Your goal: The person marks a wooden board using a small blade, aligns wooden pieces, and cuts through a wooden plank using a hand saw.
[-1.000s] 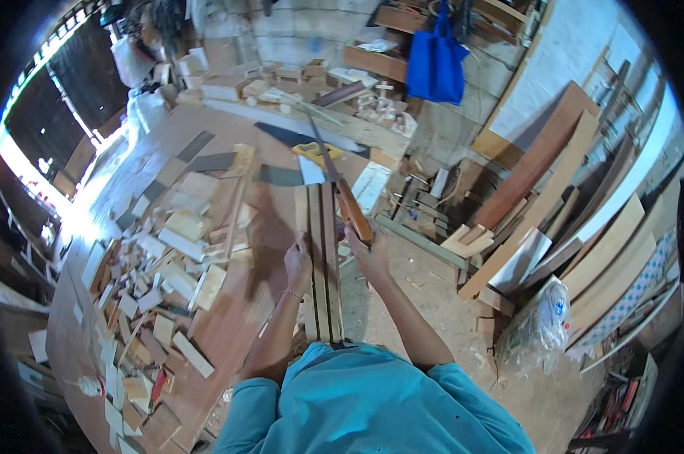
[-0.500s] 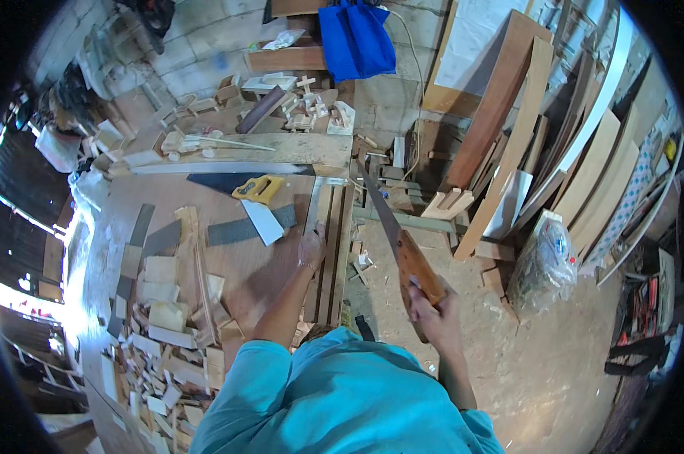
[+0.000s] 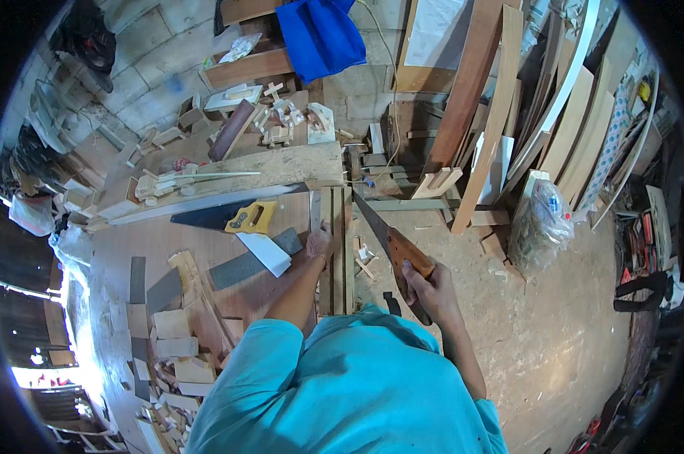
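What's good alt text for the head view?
A person's right hand grips a wooden-handled saw; the left hand rests at the left edge of long wooden strips. A yellow-handled saw lies farther left on the workbench.

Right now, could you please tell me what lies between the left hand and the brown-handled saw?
Between the left hand and that saw, the head view shows wood strips, then floor with small scraps.

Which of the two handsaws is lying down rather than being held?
The yellow-handled saw: it lies on the wooden worktop, to the person's left, whereas the brown-handled saw is gripped in the right hand.
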The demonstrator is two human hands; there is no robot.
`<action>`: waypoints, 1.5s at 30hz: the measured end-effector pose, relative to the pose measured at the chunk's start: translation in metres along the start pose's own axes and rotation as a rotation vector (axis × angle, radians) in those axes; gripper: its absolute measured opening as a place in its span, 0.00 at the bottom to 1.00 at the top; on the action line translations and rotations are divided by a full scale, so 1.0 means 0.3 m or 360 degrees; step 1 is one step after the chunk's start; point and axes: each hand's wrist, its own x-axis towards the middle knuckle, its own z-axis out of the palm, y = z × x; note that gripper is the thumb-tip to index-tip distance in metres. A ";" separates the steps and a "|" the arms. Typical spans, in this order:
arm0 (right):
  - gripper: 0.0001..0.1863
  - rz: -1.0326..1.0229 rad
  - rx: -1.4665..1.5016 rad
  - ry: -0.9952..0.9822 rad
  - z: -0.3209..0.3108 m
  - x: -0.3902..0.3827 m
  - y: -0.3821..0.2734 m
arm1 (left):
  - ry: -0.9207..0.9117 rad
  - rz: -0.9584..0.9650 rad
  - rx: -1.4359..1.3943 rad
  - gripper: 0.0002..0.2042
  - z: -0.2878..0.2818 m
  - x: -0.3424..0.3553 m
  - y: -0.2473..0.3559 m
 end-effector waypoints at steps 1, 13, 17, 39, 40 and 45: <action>0.09 -0.0012 -0.0029 0.0001 0.010 0.014 -0.002 | 0.0008 0.0020 0.0004 0.27 0.002 0.004 0.005; 0.11 -0.0191 -0.0613 0.0252 0.065 0.072 -0.021 | 0.0280 0.0466 0.0365 0.19 0.083 0.050 -0.040; 0.11 -0.0267 -0.0632 0.0304 0.092 0.065 -0.048 | 0.0496 0.0475 0.0476 0.18 0.127 0.051 -0.045; 0.12 -0.0275 -0.0543 0.0253 0.133 0.137 0.008 | 0.0391 0.0528 0.0461 0.15 0.144 0.040 -0.006; 0.12 -0.0300 -0.0561 0.0240 0.139 0.137 0.012 | 0.0396 0.0554 0.0513 0.17 0.147 0.045 -0.007; 0.12 -0.0227 -0.0517 0.0186 0.169 0.119 0.031 | 0.0449 0.0683 0.0703 0.25 0.161 0.094 -0.051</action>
